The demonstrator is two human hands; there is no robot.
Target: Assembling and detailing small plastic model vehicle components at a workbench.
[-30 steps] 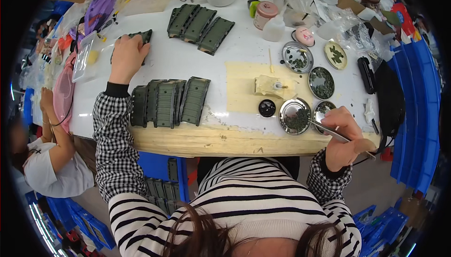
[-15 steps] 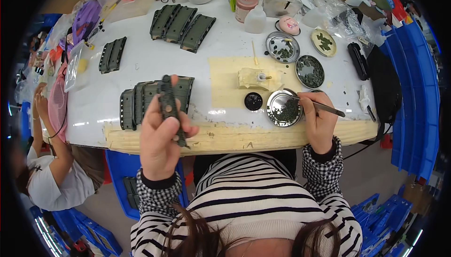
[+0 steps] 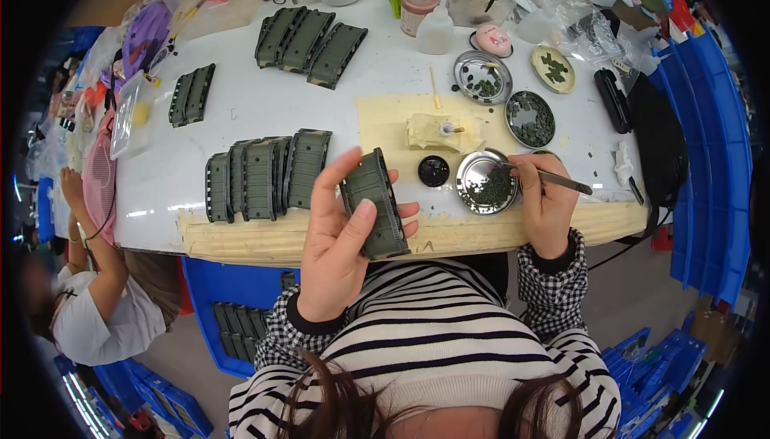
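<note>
My left hand [image 3: 333, 250] grips a dark green, curved, magazine-shaped part [image 3: 370, 202] above the table's front edge, its broad ribbed face partly behind the thumb. In my right hand [image 3: 547, 210] are metal tweezers [image 3: 568, 183], pinched with the tips pointing left, over the rim of a round metal tin [image 3: 472, 169]. Small dark green pieces [image 3: 492, 191] lie in that tin. Whether the tweezer tips hold a piece is too small to tell. A small black pot [image 3: 433, 171] stands left of the tin. Several similar green parts [image 3: 259, 178] lie left of my left hand.
Behind the tin are more dishes of green pieces [image 3: 530, 120] and a yellowish block [image 3: 425, 132]. Further green parts [image 3: 293, 42] lie at the back. A blue bin [image 3: 206, 295] holding green parts is below the table edge. Another person [image 3: 104, 295] works at far left.
My left hand has moved right, toward the tin, and turned the green part from its narrow edge to its broad face. My right hand with the tweezers has barely moved.
</note>
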